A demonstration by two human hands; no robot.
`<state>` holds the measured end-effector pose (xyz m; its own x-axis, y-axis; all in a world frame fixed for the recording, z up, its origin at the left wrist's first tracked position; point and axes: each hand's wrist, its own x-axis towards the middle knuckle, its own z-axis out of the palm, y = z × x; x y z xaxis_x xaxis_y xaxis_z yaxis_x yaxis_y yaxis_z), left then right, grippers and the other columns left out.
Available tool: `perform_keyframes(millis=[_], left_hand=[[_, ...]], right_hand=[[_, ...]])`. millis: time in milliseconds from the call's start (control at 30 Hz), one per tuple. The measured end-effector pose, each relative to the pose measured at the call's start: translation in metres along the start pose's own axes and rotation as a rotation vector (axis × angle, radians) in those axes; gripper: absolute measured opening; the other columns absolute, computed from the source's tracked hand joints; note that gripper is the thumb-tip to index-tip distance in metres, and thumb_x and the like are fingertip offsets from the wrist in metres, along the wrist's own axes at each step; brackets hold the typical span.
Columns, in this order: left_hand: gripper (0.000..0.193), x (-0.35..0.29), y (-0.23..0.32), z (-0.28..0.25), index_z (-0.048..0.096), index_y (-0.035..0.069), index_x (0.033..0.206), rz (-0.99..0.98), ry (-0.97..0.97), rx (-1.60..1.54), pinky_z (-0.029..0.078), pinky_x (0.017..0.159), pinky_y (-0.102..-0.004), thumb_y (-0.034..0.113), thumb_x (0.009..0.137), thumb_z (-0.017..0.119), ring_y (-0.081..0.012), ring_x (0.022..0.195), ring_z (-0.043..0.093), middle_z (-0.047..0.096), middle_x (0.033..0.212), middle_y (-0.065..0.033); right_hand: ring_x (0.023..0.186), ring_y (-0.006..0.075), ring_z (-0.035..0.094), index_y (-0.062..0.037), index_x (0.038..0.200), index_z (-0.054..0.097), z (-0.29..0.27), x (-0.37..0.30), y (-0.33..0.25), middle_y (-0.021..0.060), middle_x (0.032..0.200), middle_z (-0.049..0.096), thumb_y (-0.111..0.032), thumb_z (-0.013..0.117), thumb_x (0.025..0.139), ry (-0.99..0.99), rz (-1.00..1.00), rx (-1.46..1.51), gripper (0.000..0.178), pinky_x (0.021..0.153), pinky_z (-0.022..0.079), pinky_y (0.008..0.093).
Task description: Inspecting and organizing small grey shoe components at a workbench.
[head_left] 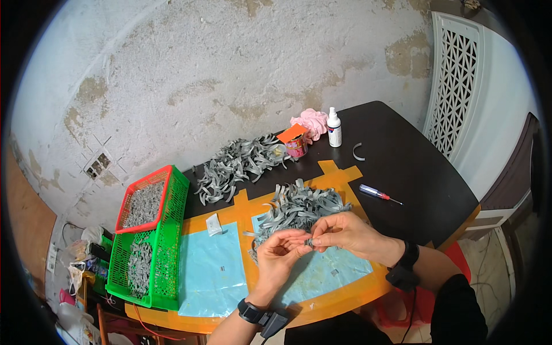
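Note:
My left hand (280, 256) and my right hand (353, 237) meet over the near part of the table. Their fingertips pinch a small grey piece (309, 242) between them; fingers cover most of it, so its exact kind cannot be made out. Just beyond the hands lies a heap of curved grey strips (302, 204), partly on blue sheeting (210, 270) fixed down with orange tape (244, 215). A second, larger pile of the same strips (238, 164) sits farther back, against the wall.
At left, a red basket (167, 190) of small grey pieces rests on a green basket (167, 270) holding more. A white packet (214, 225) lies nearby. Toward the back stand a tin (296, 147), pink cloth (313, 122) and white bottle (334, 129). A screwdriver (379, 194) lies right.

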<state>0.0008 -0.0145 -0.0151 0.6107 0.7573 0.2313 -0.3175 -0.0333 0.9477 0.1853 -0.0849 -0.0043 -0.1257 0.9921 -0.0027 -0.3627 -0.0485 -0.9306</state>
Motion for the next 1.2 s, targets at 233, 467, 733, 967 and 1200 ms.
perform_keyframes(millis=[233,467,733,967,1200], left_hand=[[0.032,0.0003,-0.0022,-0.0008,0.059,-0.001,0.104,0.019,-0.009,0.026,0.055,0.078,-0.0272,-0.012,0.075,0.069,-0.0161,0.088,0.065,0.067,0.1,-0.014],[0.032,-0.0005,-0.0004,-0.0015,0.058,-0.001,0.105,-0.028,-0.011,-0.004,0.055,0.079,-0.0285,-0.011,0.076,0.068,-0.0169,0.09,0.065,0.067,0.099,-0.0141],[0.032,0.0006,0.0004,-0.0019,0.058,0.0,0.106,-0.052,-0.054,-0.012,0.054,0.081,-0.0297,-0.01,0.077,0.068,-0.016,0.091,0.065,0.068,0.099,-0.0122],[0.029,0.0,-0.0007,-0.0029,0.06,-0.002,0.107,-0.046,-0.062,0.001,0.054,0.081,-0.0277,-0.008,0.08,0.067,-0.0142,0.09,0.065,0.068,0.099,-0.0111],[0.027,-0.0004,-0.0009,-0.0017,0.063,-0.002,0.104,0.018,-0.048,0.069,0.053,0.08,-0.0266,-0.006,0.078,0.07,-0.0141,0.089,0.065,0.069,0.098,-0.0098]], right_hand=[[0.078,0.0121,0.061,0.0032,0.092,0.062,0.001,-0.0008,-0.0032,0.0073,0.085,0.064,-0.008,0.065,0.086,-0.003,0.027,-0.019,0.014,0.074,0.049,0.0245],[0.079,0.0138,0.061,0.0018,0.09,0.059,0.0004,-0.0005,-0.0032,0.0088,0.086,0.064,-0.008,0.066,0.086,-0.02,0.07,0.041,0.013,0.074,0.05,0.0257],[0.082,0.013,0.06,-0.003,0.094,0.053,-0.0024,0.0016,-0.0007,0.0071,0.091,0.062,-0.005,0.066,0.084,-0.052,0.073,0.13,0.016,0.075,0.049,0.0262],[0.086,0.0139,0.06,-0.004,0.097,0.05,-0.0015,0.0021,0.0003,0.007,0.094,0.06,-0.004,0.065,0.085,-0.042,0.094,0.138,0.019,0.077,0.051,0.0273],[0.084,0.0155,0.061,-0.0035,0.096,0.048,0.0041,0.0011,0.0058,0.0085,0.094,0.061,-0.003,0.063,0.085,0.001,0.046,0.159,0.019,0.076,0.051,0.0283]])
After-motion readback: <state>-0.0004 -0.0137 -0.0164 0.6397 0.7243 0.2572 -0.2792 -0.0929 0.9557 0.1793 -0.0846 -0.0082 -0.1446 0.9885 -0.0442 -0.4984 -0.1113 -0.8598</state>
